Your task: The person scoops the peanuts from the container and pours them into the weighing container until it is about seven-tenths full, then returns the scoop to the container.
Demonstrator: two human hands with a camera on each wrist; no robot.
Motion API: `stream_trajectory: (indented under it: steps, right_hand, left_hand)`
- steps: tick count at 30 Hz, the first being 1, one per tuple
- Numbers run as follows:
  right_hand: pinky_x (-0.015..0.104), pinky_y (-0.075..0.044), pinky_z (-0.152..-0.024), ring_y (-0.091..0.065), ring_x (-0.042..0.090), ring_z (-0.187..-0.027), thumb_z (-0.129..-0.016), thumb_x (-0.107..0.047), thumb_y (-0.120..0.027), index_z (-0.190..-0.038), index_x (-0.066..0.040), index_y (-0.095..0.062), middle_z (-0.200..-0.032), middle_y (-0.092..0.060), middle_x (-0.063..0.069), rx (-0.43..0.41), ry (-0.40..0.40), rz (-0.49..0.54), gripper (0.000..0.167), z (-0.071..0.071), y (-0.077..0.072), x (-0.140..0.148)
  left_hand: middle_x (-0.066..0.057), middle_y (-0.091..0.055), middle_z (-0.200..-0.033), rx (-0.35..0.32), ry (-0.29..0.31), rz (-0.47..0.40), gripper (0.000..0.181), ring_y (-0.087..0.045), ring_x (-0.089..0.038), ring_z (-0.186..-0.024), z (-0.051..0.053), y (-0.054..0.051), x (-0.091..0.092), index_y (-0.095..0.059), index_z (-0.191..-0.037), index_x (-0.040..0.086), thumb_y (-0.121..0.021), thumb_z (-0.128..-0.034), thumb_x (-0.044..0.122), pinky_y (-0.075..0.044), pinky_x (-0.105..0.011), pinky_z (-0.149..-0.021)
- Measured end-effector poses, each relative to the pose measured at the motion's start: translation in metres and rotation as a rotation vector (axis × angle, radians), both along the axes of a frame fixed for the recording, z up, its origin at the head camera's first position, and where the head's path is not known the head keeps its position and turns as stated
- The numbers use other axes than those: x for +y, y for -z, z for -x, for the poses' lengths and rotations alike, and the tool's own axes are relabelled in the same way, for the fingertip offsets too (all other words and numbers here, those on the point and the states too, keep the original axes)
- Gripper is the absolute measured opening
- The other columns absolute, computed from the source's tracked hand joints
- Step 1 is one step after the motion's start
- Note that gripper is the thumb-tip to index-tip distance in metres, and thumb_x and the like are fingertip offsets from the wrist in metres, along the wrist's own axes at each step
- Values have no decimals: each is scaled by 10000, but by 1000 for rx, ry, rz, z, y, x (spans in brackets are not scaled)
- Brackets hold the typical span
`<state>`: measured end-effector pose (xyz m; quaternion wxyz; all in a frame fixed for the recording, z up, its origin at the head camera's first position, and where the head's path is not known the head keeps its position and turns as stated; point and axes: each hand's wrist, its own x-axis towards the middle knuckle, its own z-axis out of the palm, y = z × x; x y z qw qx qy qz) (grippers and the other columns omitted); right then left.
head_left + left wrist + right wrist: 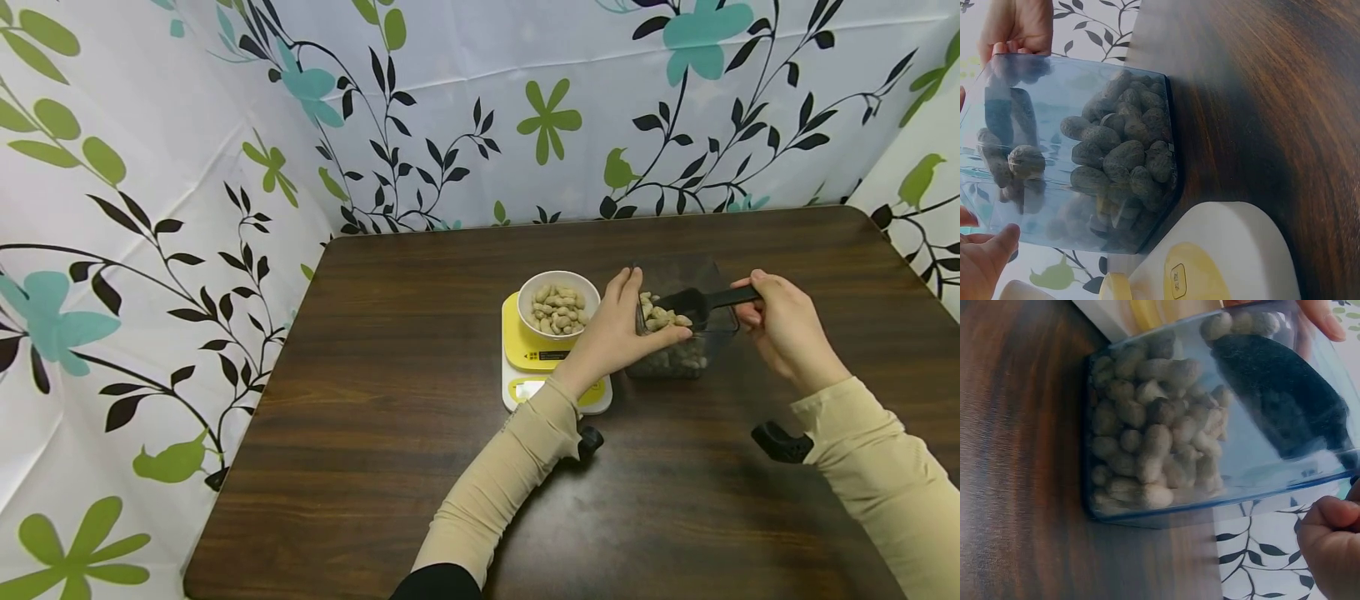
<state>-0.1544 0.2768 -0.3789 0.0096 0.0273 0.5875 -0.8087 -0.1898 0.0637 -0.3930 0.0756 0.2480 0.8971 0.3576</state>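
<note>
My left hand [609, 333] grips the left side of a clear plastic container [678, 271], thumb along the near side and fingers toward the far side. Unshelled peanuts [1125, 147] fill the container's lower part. In my right hand [787, 329] is the handle of a black scoop [696, 305]. The scoop's head lies inside the upper part of the container, above the heap, with some peanuts at its front end. Left of the container, a white bowl [523, 310] of peanuts stands on a yellow and white kitchen scale [517, 354].
Everything stands on a dark brown wooden table [390, 375]. Behind it and at the sides hangs a white curtain [480, 75] with leaf, bird and flower prints. The scale is close beside the container, under my left wrist.
</note>
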Motion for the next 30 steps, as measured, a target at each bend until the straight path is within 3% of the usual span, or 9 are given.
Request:
stream_trajectory:
  steps: [9, 16, 22, 30]
  right_hand:
    - [310, -179, -578, -299, 151, -498, -1009, -263, -373, -931, -47, -516, -530, -433, -8, -6, 13, 157, 270, -3, 1, 5]
    - [251, -286, -540, -395, 140, -499, -984, -265, -437, -951, -29, -530, -540, -482, 34, -84, 32, 335, 256, -6, 4, 11]
    - [267, -264, -541, -373, 174, -506, -994, -238, -417, -955, 0, -518, -545, -492, 68, -83, 7, 465, 261, -7, 8, 15]
    - [276, -289, -555, -381, 185, -501, -993, -247, -417, -946, -8, -505, -540, -530, 89, -92, 15, 529, 259, -10, 12, 17]
  left_hand:
    - [38, -63, -1581, -10, -3, -11, 996, -218, -155, -1437, 1, -1, -2, -29, -1506, 251, -589, -784, 649, -344, -342, -1108]
    - [47, -50, -1582, -29, 1, -19, 987, -196, -152, -1444, 1, -2, -3, -23, -1504, 268, -589, -788, 645, -337, -361, -1114]
    - [65, -46, -1580, -33, 0, -36, 982, -205, -155, -1441, 1, 0, -4, -16, -1500, 287, -589, -787, 645, -343, -372, -1109]
    - [68, -55, -1579, -20, 3, -38, 980, -222, -163, -1436, 1, 2, -4, -18, -1499, 297, -586, -784, 652, -353, -375, -1102]
